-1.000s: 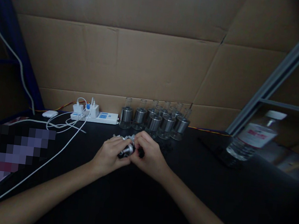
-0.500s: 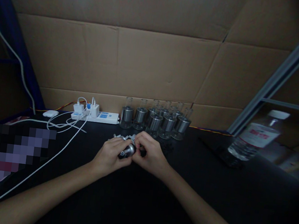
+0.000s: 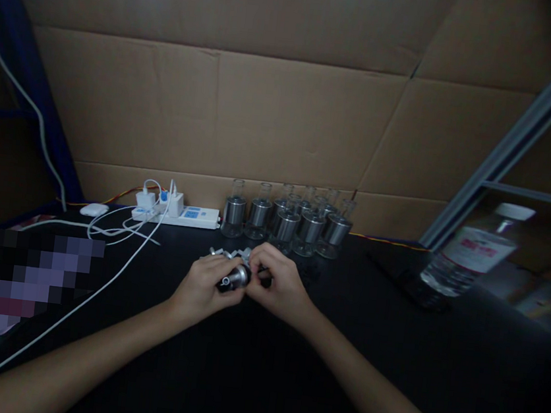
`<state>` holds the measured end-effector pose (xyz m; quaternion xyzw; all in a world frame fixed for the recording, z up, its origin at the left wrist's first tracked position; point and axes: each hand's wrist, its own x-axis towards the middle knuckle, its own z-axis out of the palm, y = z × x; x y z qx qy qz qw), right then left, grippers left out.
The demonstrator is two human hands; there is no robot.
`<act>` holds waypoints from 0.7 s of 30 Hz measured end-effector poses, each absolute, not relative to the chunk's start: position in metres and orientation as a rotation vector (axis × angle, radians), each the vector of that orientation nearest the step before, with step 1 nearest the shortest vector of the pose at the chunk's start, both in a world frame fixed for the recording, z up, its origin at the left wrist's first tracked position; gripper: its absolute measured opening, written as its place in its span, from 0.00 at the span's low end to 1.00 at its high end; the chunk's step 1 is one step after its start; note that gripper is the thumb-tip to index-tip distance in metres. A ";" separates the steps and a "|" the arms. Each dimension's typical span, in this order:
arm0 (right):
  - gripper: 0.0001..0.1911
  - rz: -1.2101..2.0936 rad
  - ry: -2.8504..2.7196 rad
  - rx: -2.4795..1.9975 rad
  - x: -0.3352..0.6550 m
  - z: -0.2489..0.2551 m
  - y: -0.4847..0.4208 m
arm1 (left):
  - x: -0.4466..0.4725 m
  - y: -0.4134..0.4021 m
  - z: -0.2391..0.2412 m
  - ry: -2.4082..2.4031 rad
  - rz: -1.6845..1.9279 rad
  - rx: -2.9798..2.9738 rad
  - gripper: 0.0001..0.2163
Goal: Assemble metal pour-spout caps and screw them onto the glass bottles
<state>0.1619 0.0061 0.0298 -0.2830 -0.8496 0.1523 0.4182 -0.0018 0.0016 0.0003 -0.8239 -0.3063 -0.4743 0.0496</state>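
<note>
Between the fingers, a metal part

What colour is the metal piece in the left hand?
The metal piece is silver, seen in the head view.

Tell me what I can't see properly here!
Head view:
Shiny silver cylindrical metal piece: partly behind the left hand.
Small black piece: mostly behind the right hand.
Rear silver-banded glass bottles: lower parts behind front bottles.
Red print on the clear plastic bottle: too blurred.
</note>
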 end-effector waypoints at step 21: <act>0.06 1.212 -1.926 -0.673 0.167 0.035 0.006 | -0.004 0.000 -0.002 -0.844 -1.468 -2.619 0.15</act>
